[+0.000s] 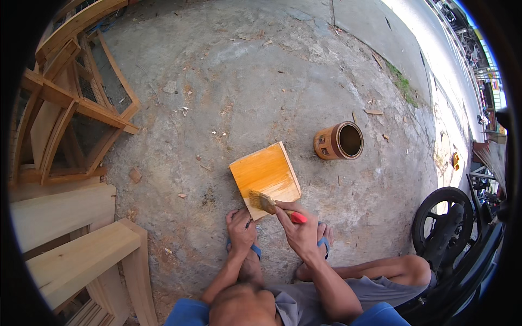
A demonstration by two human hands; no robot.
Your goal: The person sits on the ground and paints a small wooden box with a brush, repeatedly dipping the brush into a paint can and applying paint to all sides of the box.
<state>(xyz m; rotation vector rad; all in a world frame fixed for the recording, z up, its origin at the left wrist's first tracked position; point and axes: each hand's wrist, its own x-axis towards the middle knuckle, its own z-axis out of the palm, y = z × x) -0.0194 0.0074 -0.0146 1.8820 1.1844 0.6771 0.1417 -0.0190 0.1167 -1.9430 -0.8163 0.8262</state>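
A square wooden piece [265, 169], perhaps a small box, stands on the concrete in front of my feet. Wet-looking orange-brown finish covers most of its top face, while the near right part shows paler wood. My right hand [297, 228] grips a paintbrush [267, 203] with a red-ended handle, its bristles touching the near left of that face. At the near left corner, my left hand [241, 230] has its fingers curled against the piece's edge; part of its grip is hidden. An open tin can [338, 140] with dark contents sits beyond, to the right.
Wooden frames [77, 104] with mesh are stacked at the far left. Pale timber frames [85, 261] stand at the near left. A motorcycle wheel [442, 220] is at the right. Wood scraps [374, 112] and sawdust litter the concrete floor [261, 93]. A bright road runs along the right side.
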